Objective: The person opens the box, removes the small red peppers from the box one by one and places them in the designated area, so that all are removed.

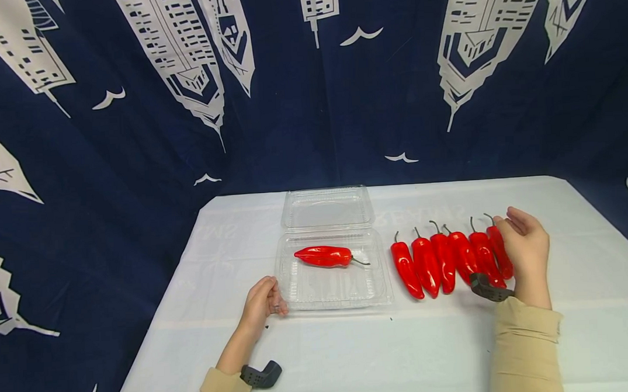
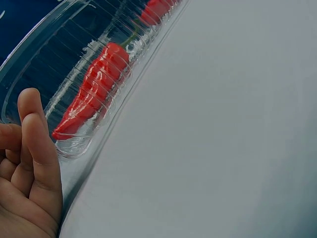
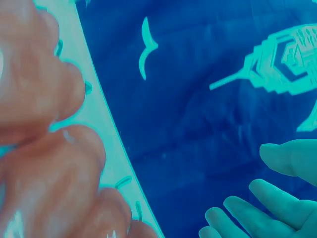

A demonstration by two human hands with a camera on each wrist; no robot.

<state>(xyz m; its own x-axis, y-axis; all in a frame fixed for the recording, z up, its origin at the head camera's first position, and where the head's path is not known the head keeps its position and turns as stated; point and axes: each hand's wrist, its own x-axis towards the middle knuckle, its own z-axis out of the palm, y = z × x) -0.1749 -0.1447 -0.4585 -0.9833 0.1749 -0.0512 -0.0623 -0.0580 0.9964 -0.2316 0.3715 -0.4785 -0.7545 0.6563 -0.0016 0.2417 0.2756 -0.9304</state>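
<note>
My left hand (image 1: 263,303) pinches the near left corner of a clear plastic container (image 1: 328,290); in the left wrist view its fingers (image 2: 39,148) overlap that corner. One red pepper (image 1: 322,256) lies sideways in the container, its stem to the right. The hinged lid (image 1: 327,210) lies folded back behind it. To the right, several more red peppers (image 1: 426,264) form a row, stems pointing away from me. Beside the rightmost pepper (image 1: 497,249) is my right hand (image 1: 527,248). In the right wrist view its loosely spread fingers (image 3: 262,215) hold nothing.
A white cloth covers the table (image 1: 384,356). Behind it hangs a dark blue curtain (image 1: 290,138) with white building and bird shapes. Black cameras sit on the left wrist (image 1: 261,375) and right wrist (image 1: 490,287), the latter overlapping the peppers in the head view.
</note>
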